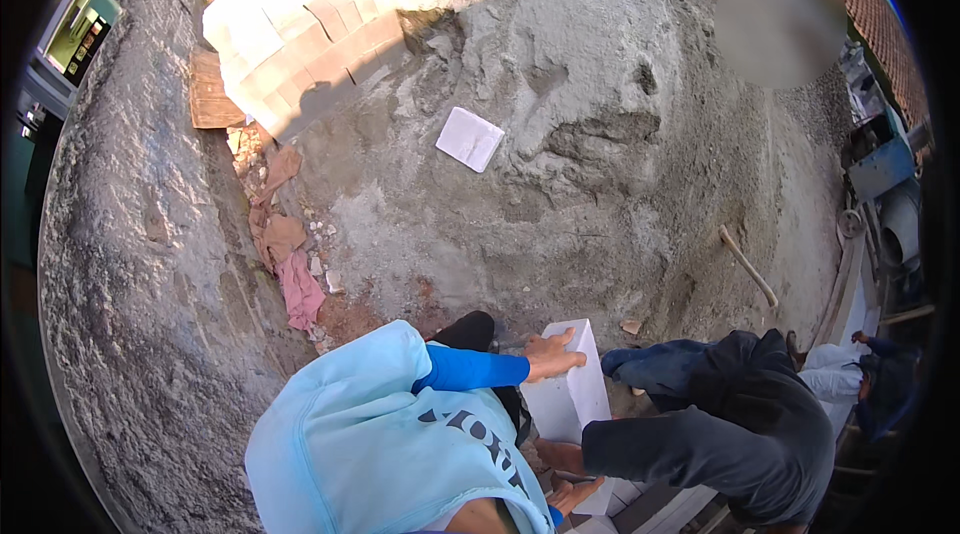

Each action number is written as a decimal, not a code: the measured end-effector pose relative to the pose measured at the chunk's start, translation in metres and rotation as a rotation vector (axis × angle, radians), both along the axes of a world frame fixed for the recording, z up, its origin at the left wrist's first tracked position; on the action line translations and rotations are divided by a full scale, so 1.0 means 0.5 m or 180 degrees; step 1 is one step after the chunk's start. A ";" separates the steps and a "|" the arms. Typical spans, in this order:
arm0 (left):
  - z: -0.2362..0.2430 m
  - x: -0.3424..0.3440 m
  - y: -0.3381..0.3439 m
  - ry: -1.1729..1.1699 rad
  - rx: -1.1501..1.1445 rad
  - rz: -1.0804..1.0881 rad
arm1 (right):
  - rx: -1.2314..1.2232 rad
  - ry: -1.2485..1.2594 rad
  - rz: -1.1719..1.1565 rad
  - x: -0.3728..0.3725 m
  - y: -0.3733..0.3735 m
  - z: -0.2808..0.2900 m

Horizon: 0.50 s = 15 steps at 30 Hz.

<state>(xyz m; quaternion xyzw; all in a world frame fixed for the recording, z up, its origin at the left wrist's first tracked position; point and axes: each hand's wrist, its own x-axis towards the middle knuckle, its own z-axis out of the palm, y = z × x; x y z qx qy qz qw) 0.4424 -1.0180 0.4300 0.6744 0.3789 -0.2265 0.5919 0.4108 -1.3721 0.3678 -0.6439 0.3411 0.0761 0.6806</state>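
Observation:
My left hand [553,355], at the end of a bright blue sleeve, grips the top far end of a white rectangular building block [575,397]. Low in the picture, my right hand [574,495] is at the near end of the block, fingers against it, partly hidden. My light blue shirt covers the lower left. From the right, a co-worker in dark clothes [745,409] bends over, one arm reaching across to the same block. That person's hand [560,456] is against its near side. More pale blocks [625,496] lie below, mostly hidden by arms.
A large grey sand heap [590,44] rises ahead, with one white block [470,140] on its slope. Stacked blocks [300,34] stand far left beside a rough wall [150,234]. Rags [297,284] and rubble lie along its foot. A wooden handle [748,266] sticks out at right; another person [885,374] is beyond.

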 end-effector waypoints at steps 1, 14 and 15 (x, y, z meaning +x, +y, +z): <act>-0.017 0.018 -0.027 -0.0001 0.0024 -0.0019 | -0.0399 -0.0067 0.0081 0.026 -0.029 0.010; -0.130 0.019 -0.048 -0.1602 -0.1493 -0.1381 | -0.1922 -0.0408 0.1755 0.160 0.277 -0.018; -0.193 -0.019 0.016 -0.1827 -0.1471 -0.0976 | -0.1868 -0.0327 0.2025 0.133 0.349 -0.042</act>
